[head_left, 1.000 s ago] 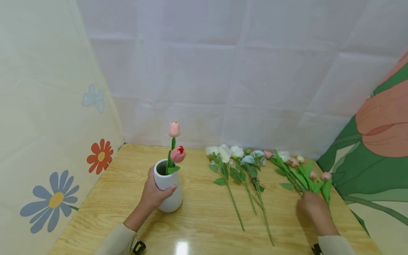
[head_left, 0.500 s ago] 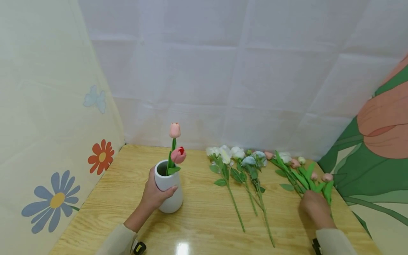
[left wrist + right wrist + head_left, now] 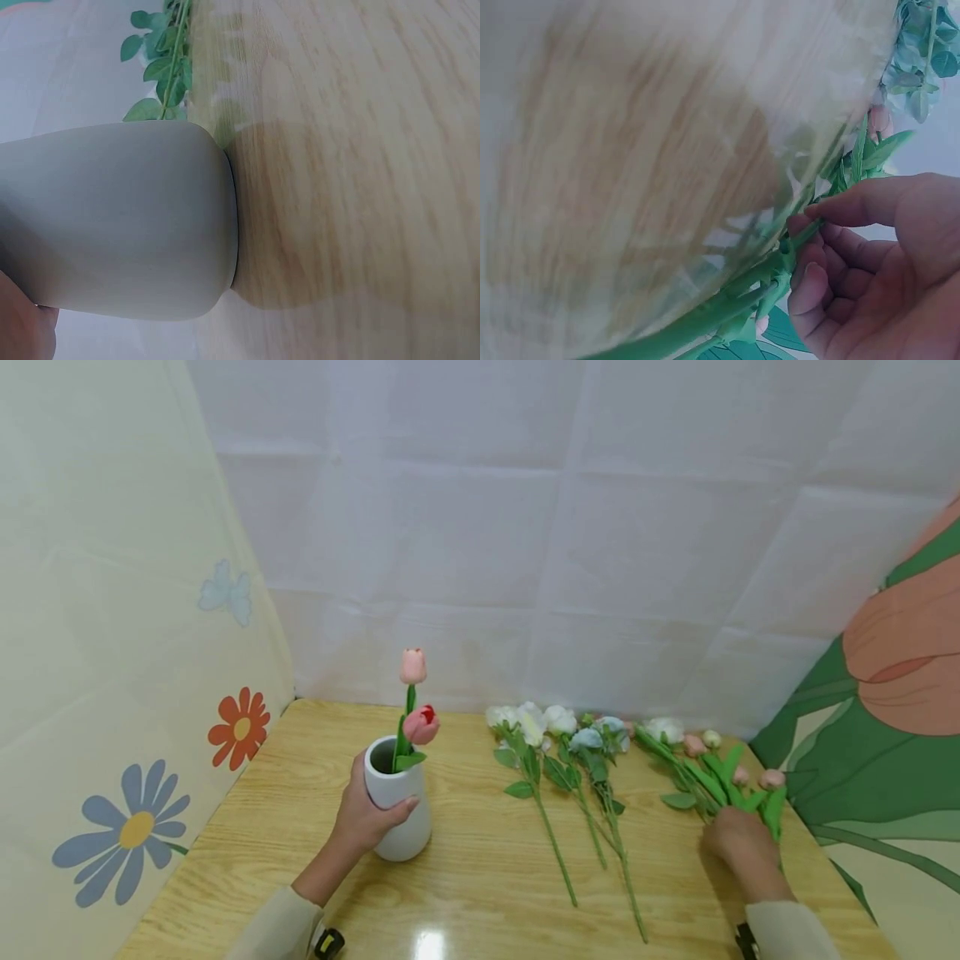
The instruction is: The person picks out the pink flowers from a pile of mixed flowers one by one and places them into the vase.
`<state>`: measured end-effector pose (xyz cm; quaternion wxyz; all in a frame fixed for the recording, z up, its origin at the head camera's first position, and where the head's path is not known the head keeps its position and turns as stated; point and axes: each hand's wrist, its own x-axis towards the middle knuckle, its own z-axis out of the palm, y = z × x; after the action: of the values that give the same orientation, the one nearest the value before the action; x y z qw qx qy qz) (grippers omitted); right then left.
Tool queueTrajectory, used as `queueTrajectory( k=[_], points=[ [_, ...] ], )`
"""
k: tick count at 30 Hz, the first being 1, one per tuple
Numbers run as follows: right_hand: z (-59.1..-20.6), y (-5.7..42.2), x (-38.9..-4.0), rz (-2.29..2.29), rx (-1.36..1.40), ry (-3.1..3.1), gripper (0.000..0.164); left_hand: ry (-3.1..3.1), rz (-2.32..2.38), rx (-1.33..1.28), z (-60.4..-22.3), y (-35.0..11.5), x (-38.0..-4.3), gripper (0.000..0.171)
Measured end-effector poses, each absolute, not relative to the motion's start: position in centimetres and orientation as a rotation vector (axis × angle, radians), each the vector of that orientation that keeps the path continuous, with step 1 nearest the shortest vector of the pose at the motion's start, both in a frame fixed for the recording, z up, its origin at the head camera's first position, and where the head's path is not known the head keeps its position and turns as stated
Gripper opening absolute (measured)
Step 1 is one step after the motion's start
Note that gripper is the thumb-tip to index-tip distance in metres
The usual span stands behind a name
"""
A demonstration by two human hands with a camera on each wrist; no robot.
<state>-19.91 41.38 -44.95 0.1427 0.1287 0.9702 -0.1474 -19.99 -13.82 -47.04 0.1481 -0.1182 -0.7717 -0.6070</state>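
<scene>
A white vase [image 3: 405, 839] stands upright on the wooden table, holding a light pink tulip [image 3: 412, 667] and a deeper pink tulip [image 3: 422, 725]. My left hand [image 3: 366, 814] grips the vase's side, with the thumb across the front. In the left wrist view, the base of the vase [image 3: 150, 225] rests on the tabletop. On the right, my right hand [image 3: 742, 843] is low among several pink tulips [image 3: 771, 779] lying there. Its thumb and index finger pinch a green tulip stem [image 3: 808, 232] in the right wrist view; the other fingers are curled.
White flowers [image 3: 558, 719] and pale blue flowers [image 3: 586, 739] lie in the middle, their long stems pointing toward me. A white bloom [image 3: 665, 730] lies at the back right. A pale cloth wall [image 3: 465, 568] closes off the table's [image 3: 487, 877] far edge; printed cloths hang at both sides.
The leafy stem and pink head at the back of the right-hand bunch have shifted slightly, baring more of the white bloom. The left hand and vase hold still.
</scene>
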Motion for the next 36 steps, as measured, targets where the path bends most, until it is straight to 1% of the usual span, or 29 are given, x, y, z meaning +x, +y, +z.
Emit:
queueTrajectory(
  k=[4, 14, 29, 31, 34, 36],
  points=[
    [-44.7, 41.4, -19.8, -0.433, 0.354, 2.832, 0.034, -2.216, -1.751, -0.345, -47.0, -13.8, -20.0, 0.093],
    [-44.3, 40.9, -19.6, -0.488, 0.358, 2.832, 0.031, -2.217, -1.749, -0.342, -47.0, -13.8, -20.0, 0.092],
    [-44.0, 40.7, -18.9, -0.528, 0.246, 2.978, 0.028, -2.225, -1.74, -0.338, -46.7, -13.8, -19.8, 0.093],
    [-43.8, 40.7, -18.9, -0.523, 0.23, 2.977, 0.03, -2.226, -1.733, -0.342, -46.7, -13.8, -19.8, 0.092],
    [-43.6, 40.8, -18.9, -0.52, 0.22, 2.981, 0.04, -2.232, -1.723, -0.346, -46.6, -13.8, -19.7, 0.091],
    [-43.5, 40.7, -18.9, -0.536, 0.212, 3.004, 0.042, -2.235, -1.725, -0.341, -46.5, -13.8, -19.7, 0.09]
  ],
)
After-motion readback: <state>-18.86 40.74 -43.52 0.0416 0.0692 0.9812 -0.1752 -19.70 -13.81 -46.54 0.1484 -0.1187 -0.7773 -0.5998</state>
